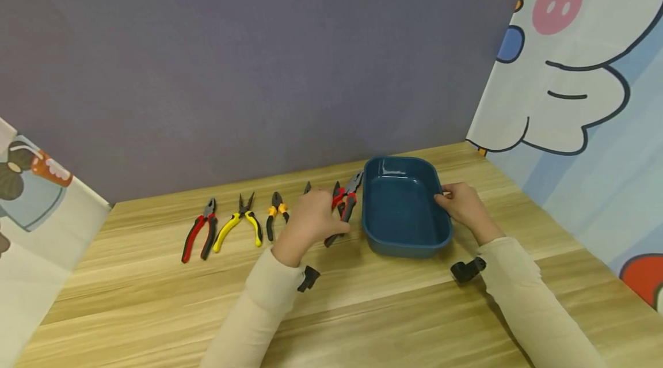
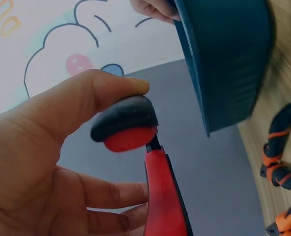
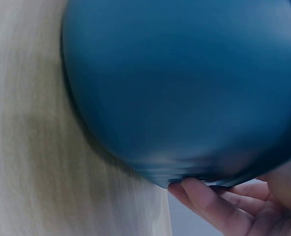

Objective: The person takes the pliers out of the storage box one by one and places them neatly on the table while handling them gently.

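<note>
My left hand point(image 1: 312, 219) holds a pair of red-and-black pliers point(image 1: 350, 204) just left of a blue tray. In the left wrist view the thumb lies on one handle end of the pliers point(image 2: 167, 194), with fingers on the other side. The jaws point away toward the tray's far left corner in the head view. My right hand point(image 1: 464, 205) grips the right wall of the tray point(image 1: 406, 250), thumb over the rim. Its fingers point(image 3: 209, 204) press the outer wall in the right wrist view. The tray's visible inside holds nothing.
Left of the tray lie red-and-black pliers point(image 1: 199, 232), yellow long-nose pliers point(image 1: 239, 221) and orange-and-black pliers point(image 1: 277, 212). More plier tips point(image 1: 308, 186) show behind my left hand. A grey panel point(image 1: 248, 68) stands along the table's back edge.
</note>
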Demonstrator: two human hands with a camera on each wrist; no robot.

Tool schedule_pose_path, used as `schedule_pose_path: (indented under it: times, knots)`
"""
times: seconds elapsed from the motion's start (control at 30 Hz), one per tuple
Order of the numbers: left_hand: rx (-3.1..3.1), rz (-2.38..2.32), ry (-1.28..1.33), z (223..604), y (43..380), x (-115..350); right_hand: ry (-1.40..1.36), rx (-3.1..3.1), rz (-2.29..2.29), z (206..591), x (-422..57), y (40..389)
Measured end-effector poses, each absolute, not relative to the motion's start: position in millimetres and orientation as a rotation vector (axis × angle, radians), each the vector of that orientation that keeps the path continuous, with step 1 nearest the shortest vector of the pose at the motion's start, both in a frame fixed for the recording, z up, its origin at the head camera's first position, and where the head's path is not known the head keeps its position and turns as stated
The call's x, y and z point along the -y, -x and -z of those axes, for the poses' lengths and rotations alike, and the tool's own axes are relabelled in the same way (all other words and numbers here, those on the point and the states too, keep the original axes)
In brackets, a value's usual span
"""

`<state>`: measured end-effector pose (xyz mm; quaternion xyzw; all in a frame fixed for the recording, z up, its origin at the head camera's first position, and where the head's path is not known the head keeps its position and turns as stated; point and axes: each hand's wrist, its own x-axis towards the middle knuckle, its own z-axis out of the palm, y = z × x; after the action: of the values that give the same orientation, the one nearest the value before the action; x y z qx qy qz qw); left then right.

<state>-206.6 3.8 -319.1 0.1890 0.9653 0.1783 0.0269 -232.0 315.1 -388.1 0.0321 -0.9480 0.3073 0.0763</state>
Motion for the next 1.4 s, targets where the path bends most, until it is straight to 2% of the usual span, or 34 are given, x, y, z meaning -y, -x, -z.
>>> schedule_pose_path:
  times: [1.17,1.4]
  knots:
    - [-3.014,-0.473,-0.286,327,215,65,-0.187,2.77,-0.937,393,-321,234]
    - [-3.021,-0.475,-0.264,329,218,77,-0.133,2.842,-0.898,388,-315,231]
